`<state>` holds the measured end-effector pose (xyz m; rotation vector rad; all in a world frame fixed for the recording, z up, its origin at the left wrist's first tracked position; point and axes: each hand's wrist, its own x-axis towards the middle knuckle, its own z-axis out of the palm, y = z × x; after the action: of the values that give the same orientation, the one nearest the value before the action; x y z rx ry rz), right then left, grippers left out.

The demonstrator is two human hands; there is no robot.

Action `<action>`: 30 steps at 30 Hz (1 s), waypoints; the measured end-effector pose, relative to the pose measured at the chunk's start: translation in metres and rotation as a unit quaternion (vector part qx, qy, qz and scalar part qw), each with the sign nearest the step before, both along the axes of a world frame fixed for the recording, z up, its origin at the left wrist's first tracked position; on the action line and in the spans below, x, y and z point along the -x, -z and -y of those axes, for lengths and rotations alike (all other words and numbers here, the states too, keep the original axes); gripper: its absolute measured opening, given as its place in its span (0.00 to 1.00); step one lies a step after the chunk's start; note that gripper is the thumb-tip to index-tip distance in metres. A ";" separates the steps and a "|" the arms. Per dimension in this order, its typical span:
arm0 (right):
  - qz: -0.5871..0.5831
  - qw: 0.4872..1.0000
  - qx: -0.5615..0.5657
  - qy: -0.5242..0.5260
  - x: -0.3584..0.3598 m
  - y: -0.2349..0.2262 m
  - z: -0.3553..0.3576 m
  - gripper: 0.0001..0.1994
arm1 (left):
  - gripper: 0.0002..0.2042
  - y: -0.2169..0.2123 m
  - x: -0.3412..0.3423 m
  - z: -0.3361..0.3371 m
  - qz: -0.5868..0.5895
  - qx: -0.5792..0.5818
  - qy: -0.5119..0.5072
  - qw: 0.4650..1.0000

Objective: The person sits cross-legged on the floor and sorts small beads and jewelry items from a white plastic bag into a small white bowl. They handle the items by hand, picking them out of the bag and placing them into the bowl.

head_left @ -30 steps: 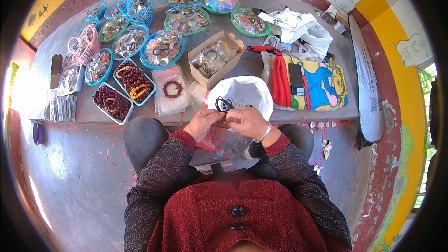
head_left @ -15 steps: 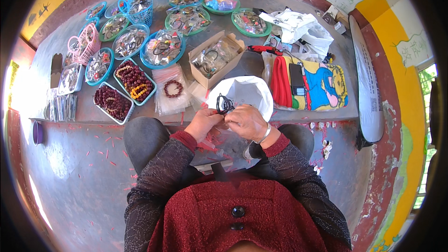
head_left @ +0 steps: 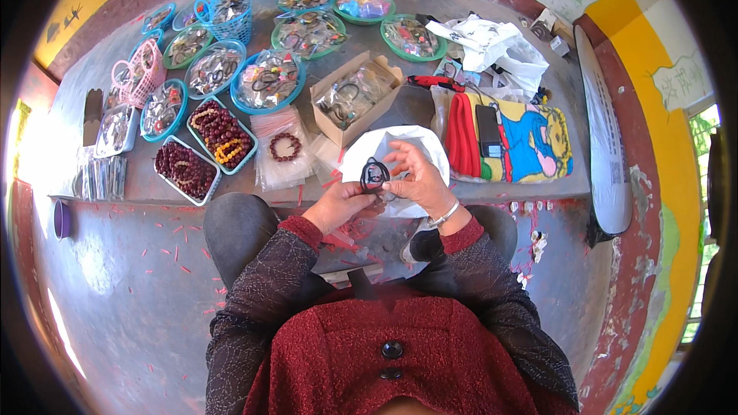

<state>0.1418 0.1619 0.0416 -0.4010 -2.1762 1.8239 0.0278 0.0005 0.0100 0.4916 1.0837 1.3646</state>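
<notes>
A small coil of black cord (head_left: 373,174) hangs over the near rim of a white bag (head_left: 433,155). My left hand (head_left: 335,204) is closed, pinching the coil's lower edge between thumb and fingers. Beside it, my right hand (head_left: 424,180) has its fingers raised and apart, the thumb close to or touching the coil's right side. A silvery bangle (head_left: 444,215) circles my right wrist. Fine parts of the cord are too small to make out.
Clear plastic sleeves with a dark red bead bracelet (head_left: 285,147) lie left of the bag. Behind stands an open cardboard box (head_left: 393,91) of packets. Trays of beads (head_left: 218,184) and several baskets fill the left. A phone (head_left: 488,129) rests on a colourful towel (head_left: 530,163) at right.
My right hand has opened, its fingers lifting up and away from the cord. The coil now shows more fully, tilted to face me. My left hand keeps its hold almost in place.
</notes>
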 end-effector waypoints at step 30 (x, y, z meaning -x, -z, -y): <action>0.017 0.956 -0.262 -0.128 -0.005 -0.004 0.010 0.07 | 0.17 0.002 -0.002 0.004 -0.056 0.033 0.042 0.997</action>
<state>0.1465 0.1518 0.0461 -0.0343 -2.7151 1.2637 0.0294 -0.0030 0.0077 0.5653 1.1818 1.2358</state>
